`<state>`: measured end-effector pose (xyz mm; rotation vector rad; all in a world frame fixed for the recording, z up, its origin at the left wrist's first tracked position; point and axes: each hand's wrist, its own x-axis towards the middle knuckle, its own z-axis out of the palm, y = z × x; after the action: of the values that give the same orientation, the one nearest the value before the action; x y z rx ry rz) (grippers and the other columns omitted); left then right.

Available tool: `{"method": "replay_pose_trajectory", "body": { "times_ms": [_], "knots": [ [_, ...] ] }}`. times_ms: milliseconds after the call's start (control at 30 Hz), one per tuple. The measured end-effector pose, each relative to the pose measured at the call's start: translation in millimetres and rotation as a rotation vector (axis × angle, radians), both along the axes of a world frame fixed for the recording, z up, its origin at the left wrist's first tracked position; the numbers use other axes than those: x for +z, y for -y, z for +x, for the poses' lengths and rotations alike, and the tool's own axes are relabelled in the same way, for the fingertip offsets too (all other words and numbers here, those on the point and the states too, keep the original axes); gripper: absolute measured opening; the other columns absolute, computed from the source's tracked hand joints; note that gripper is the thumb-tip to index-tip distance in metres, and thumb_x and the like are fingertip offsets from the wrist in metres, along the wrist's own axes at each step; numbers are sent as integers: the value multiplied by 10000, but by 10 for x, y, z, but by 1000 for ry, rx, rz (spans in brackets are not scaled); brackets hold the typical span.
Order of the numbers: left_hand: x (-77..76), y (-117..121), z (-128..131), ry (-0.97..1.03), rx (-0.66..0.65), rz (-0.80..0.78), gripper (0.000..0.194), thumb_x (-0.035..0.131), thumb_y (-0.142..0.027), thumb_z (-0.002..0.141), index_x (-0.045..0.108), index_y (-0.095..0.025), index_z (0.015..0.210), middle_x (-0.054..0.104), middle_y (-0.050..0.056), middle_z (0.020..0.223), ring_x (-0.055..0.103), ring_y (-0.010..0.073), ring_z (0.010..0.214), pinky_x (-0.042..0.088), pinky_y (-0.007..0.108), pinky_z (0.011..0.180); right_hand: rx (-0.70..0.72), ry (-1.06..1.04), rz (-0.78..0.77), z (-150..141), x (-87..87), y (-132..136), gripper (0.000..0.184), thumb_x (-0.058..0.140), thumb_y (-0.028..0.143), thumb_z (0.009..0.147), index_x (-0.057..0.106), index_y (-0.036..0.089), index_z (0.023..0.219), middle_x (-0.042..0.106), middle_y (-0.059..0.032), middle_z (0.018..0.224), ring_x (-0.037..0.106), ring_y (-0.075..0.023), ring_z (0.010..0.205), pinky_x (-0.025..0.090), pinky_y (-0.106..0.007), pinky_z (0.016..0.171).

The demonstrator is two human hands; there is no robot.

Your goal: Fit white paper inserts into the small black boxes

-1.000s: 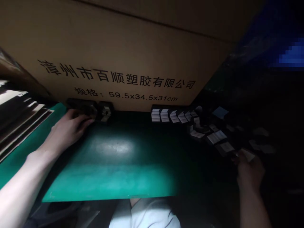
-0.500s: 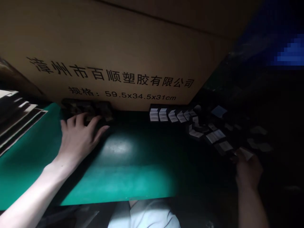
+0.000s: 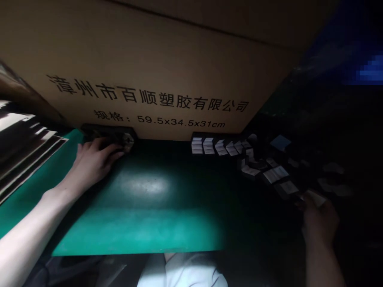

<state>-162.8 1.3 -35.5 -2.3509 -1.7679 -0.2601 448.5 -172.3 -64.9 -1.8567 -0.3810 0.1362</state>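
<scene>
My left hand [image 3: 95, 159] lies on the green mat [image 3: 155, 211] at the far left, its fingers curled onto a row of small dark parts [image 3: 112, 134] set against the foot of a big cardboard box [image 3: 149, 59]. In the dark at the right, my right hand [image 3: 318, 221] is closed, pinching a small white-labelled piece [image 3: 312, 196] at its fingertips. A curved line of similar small dark pieces with white labels [image 3: 227, 147] runs from the box toward that hand.
The cardboard box with printed black characters fills the back of the view. Flat striped sheets [image 3: 20, 147] are stacked at the left edge. More small pieces [image 3: 329, 175] lie scattered in the dark right area. My white clothing [image 3: 182, 271] shows at the bottom.
My left hand, spread flat on the mat half a second ago, has drawn back left and curled its fingers onto the dark parts. The right hand has hardly moved.
</scene>
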Motion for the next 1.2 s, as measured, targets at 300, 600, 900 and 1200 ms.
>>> {"method": "replay_pose_trajectory", "body": {
  "times_ms": [300,600,900,1200],
  "knots": [
    [51,-41,-380,42,-25,34,687,277,-548,1030,751,-119,1283,610,214,1353,595,426,1244,508,531,898,7,14,-24,-4,11,10,514,760,353,626,746,159,1102,696,-12,803,613,-169,632,478,-303,594],
    [-48,-51,-458,136,-114,96,699,287,-570,1062,737,-82,1281,663,203,1242,608,428,1287,458,493,764,6,-2,2,1,-9,1,461,782,341,598,735,176,1027,676,3,769,594,-153,614,456,-276,574],
    [-62,-120,-522,67,-55,14,682,322,-576,1009,713,-153,1374,697,173,1348,670,365,1196,553,430,938,-1,22,-35,43,-40,3,460,767,368,618,727,171,1031,666,2,772,609,-168,633,470,-284,578],
    [26,-74,-448,71,-7,-17,628,337,-459,914,730,-213,1338,727,130,1342,678,353,1217,572,447,964,-8,-2,-31,-22,10,2,470,776,360,606,734,173,1035,668,5,782,593,-155,621,454,-275,572]
  ]
}}
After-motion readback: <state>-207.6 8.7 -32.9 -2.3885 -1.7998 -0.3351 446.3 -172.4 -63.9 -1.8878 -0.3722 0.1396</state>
